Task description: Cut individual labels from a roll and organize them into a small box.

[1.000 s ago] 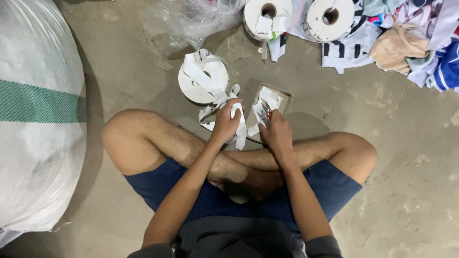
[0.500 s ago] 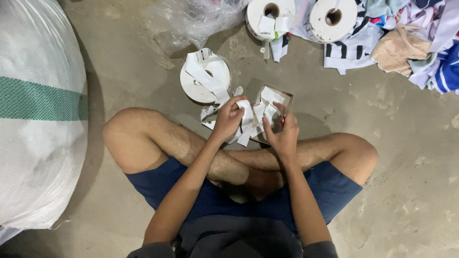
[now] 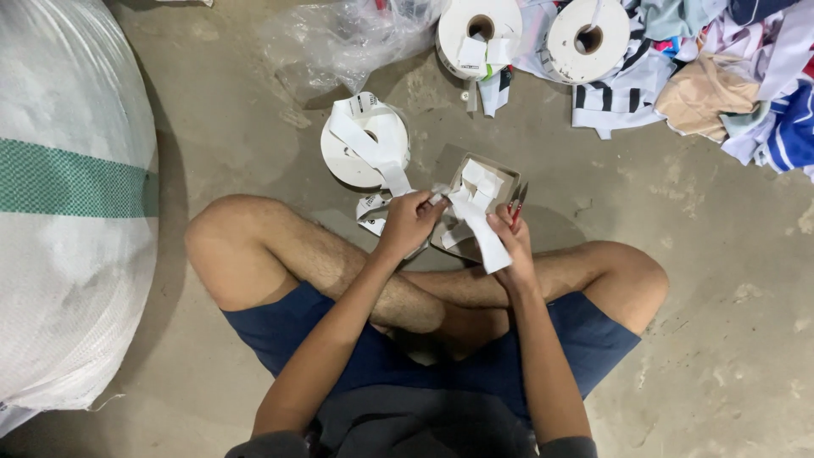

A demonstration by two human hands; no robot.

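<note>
left hand (image 3: 413, 222): pinches white label strip (image 3: 475, 222)
right hand (image 3: 514, 246): grips strip's lower end, red-handled scissors (image 3: 518, 198)
floor (image 3: 721, 280): label roll (image 3: 366, 142), small box (image 3: 485, 182)

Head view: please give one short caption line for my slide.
Seated cross-legged on concrete, left hand and right hand hold white label tape from a roll.

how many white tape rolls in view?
3. One roll lies on the floor just ahead of the left hand, its strip running toward it. Two more sit at the top: one by the clear plastic bag, one beside the cloth pile. More may be hidden.
</note>
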